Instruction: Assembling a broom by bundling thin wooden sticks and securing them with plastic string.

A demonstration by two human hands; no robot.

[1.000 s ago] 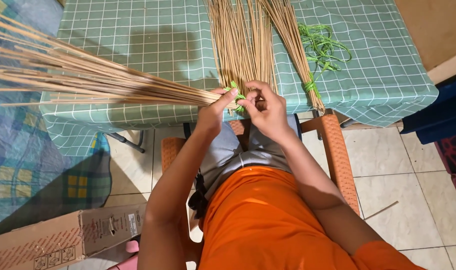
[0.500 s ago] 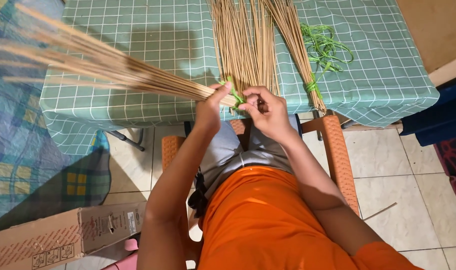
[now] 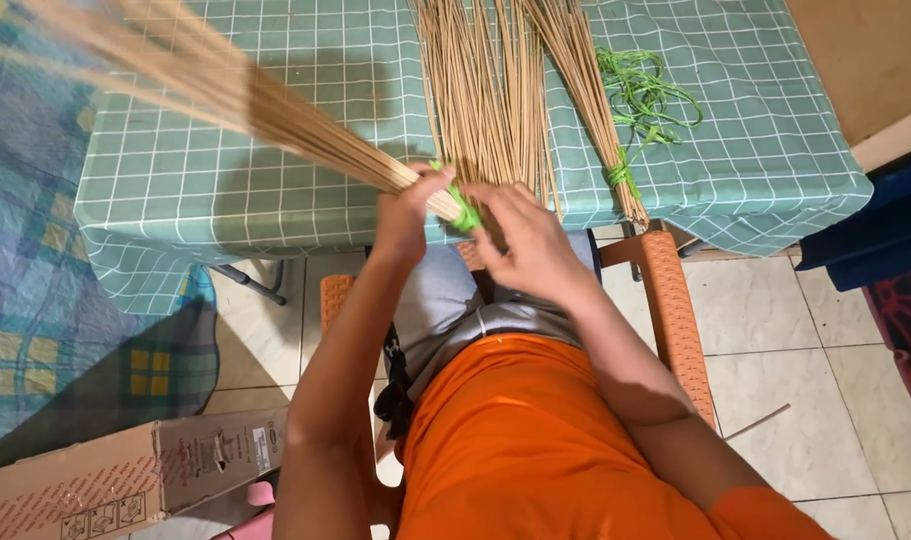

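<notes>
Head view:
- A bundle of thin tan broom sticks (image 3: 276, 115) is held at its bound end, just above the person's lap at the near edge of the table; its free end fans out to the upper left across the table and is blurred.
- The left hand (image 3: 408, 215) is closed around the bundle right beside the binding, with the sticks running out past its thumb side to the left.
- A bright green plastic tie (image 3: 464, 210) is wrapped around the bundle's end, and it lies between the two hands, touching both.
- The right hand (image 3: 531, 240) is set just right of the tie, its fingers curled narrowly and pinching at the green strip; how firmly the strip is gripped cannot be told.
- A loose heap of sticks (image 3: 486, 90) lies lengthwise on the table straight beyond the hands, its near ends just beside the right hand.
- A second tied bundle (image 3: 588, 100) lies to the right of that heap, bound with green near its lower end.
- A tangle of green ties (image 3: 644, 95) rests on the checked green tablecloth (image 3: 756, 130), well apart from the hands.
- An orange woven chair (image 3: 671, 310) is seen under the person, and a cardboard box (image 3: 126, 475) lies on the tiled floor at lower left.
</notes>
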